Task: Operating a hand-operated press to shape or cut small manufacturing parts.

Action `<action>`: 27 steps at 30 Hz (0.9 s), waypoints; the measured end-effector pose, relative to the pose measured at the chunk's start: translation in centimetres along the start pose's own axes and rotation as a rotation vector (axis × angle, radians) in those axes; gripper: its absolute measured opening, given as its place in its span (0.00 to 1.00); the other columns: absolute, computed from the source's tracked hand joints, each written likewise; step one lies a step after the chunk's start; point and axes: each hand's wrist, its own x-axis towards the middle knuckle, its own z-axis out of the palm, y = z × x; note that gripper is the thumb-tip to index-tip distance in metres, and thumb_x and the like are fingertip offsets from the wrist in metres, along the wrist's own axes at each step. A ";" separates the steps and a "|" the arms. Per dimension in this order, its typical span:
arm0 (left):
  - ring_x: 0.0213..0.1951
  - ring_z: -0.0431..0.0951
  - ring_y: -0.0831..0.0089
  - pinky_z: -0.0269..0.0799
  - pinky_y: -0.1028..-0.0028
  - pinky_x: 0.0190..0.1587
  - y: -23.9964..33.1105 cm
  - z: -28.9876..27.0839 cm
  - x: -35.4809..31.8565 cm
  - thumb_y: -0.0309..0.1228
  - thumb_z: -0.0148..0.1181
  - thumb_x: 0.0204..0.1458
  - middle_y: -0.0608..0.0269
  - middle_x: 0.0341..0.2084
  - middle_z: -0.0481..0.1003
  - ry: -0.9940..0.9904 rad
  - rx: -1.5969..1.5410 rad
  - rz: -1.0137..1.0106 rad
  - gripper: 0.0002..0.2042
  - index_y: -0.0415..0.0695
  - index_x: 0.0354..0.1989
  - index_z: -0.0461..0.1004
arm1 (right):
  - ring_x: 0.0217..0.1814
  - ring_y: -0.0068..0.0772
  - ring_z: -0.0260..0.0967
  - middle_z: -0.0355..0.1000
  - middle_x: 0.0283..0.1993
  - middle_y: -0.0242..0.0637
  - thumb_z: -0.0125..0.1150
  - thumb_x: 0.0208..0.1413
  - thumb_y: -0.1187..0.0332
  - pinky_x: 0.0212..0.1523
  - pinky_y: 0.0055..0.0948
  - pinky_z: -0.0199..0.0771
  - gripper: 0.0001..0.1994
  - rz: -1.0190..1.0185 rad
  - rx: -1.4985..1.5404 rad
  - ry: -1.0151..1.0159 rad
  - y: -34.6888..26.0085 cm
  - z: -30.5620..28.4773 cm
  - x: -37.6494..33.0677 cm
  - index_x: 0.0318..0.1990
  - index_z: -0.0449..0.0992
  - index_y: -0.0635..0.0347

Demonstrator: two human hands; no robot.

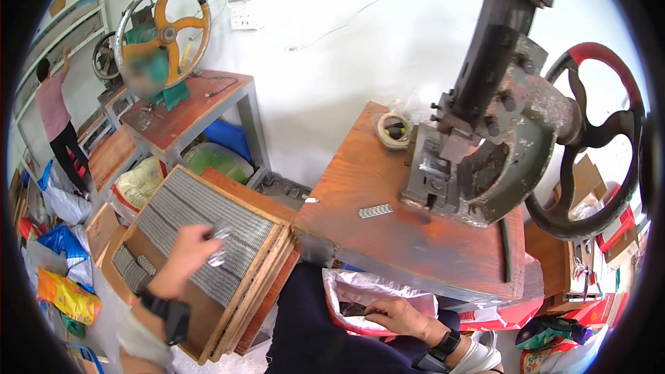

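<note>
My left hand (188,255) is closed on shiny metal pieces (220,244), blurred by motion, above a wooden tray (228,312). Tight rows of small grey metal parts (208,204) fill much of that tray, and a smaller group (133,263) lies at its left side. Lower right, my right hand (402,317) is over the mouth of a white and red sack (409,299), its fingers drawn together. Whatever it may hold is hidden. Dark contents show inside the sack. On the reddish worktable (346,187) ahead lies a short row of metal pieces (376,211).
A heavy hand press (485,138) with a large handwheel (589,138) stands on the worktable, beside a tape roll (393,130). Another press with a yellow wheel (166,33) stands far left. Beyond it, a person (55,111) reaches toward shelves. Bags (66,294) crowd the left floor.
</note>
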 end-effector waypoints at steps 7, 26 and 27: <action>0.23 0.77 0.60 0.70 0.66 0.28 21.0 18.6 13.1 0.40 0.61 0.34 0.47 0.19 0.75 -0.229 0.219 0.372 0.17 0.35 0.26 0.76 | 0.34 0.42 0.72 0.73 0.32 0.45 0.59 0.50 0.68 0.36 0.31 0.71 0.09 0.063 0.112 0.156 2.9 -2.3 -4.3 0.36 0.75 0.62; 0.27 0.75 0.70 0.69 0.71 0.31 25.6 28.4 13.7 0.25 0.51 0.49 0.58 0.24 0.77 -0.241 -0.161 0.380 0.08 0.32 0.33 0.75 | 0.33 0.39 0.73 0.74 0.33 0.44 0.61 0.48 0.69 0.36 0.30 0.72 0.09 0.163 0.200 0.266 6.0 -2.4 -7.6 0.37 0.76 0.61; 0.27 0.75 0.71 0.69 0.71 0.31 26.1 28.7 13.6 0.23 0.49 0.49 0.59 0.23 0.76 -0.127 0.080 0.382 0.08 0.32 0.32 0.74 | 0.33 0.38 0.73 0.74 0.32 0.44 0.62 0.48 0.69 0.35 0.30 0.72 0.09 0.068 0.170 0.297 5.8 -3.1 -7.2 0.36 0.76 0.62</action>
